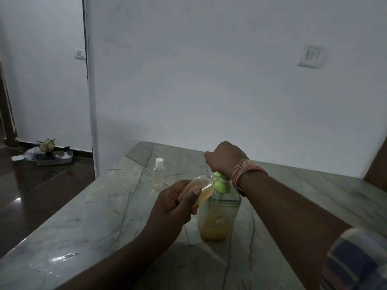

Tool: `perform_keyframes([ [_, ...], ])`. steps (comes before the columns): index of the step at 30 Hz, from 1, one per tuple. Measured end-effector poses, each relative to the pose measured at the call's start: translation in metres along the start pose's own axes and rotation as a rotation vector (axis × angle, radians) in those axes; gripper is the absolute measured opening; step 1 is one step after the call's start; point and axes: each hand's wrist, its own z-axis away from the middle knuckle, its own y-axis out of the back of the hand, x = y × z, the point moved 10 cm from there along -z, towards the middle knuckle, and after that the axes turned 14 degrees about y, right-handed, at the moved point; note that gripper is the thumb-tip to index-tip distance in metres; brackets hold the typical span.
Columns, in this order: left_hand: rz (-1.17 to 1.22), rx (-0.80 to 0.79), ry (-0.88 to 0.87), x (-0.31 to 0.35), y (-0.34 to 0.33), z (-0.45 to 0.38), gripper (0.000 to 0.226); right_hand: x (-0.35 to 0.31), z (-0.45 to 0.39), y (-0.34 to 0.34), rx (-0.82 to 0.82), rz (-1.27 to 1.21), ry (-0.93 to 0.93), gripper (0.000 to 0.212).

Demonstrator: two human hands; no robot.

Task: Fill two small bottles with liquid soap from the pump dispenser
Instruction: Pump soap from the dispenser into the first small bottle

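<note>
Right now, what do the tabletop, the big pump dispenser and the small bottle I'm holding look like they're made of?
Tabletop: probably polished stone such as marble, grey-green with dark veins and glossy reflections.
Pump dispenser: clear plastic body, since the amber soap shows through, with an opaque green plastic pump head.
Small bottle in the left hand: thin, clear plastic by the look of it, with yellowish liquid visible inside.

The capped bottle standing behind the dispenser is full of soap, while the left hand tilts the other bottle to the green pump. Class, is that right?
Not quite. In the head view the capped bottle looks clear and empty. The left hand does tilt the other bottle, holding amber soap, to the green pump.
</note>
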Motion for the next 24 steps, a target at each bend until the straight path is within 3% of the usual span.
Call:
perform_keyframes([
  [6, -0.001, 0.005, 0.0, -0.004, 0.001, -0.003, 0.041, 0.002, 0.005, 0.01, 0.106, 0.04, 0.011, 0.033],
  [15, 0.003, 0.014, 0.023, -0.006, 0.001, -0.001, 0.045, -0.006, 0.001, 0.007, 0.019, 0.096, 0.046, 0.031],
  [20, -0.013, 0.015, 0.035, -0.008, 0.001, -0.004, 0.043, -0.002, 0.004, 0.011, 0.106, 0.06, 0.039, 0.038],
  [24, -0.02, 0.021, 0.037, -0.009, 0.001, -0.003, 0.038, -0.001, 0.005, 0.007, 0.069, 0.061, 0.038, 0.037],
])
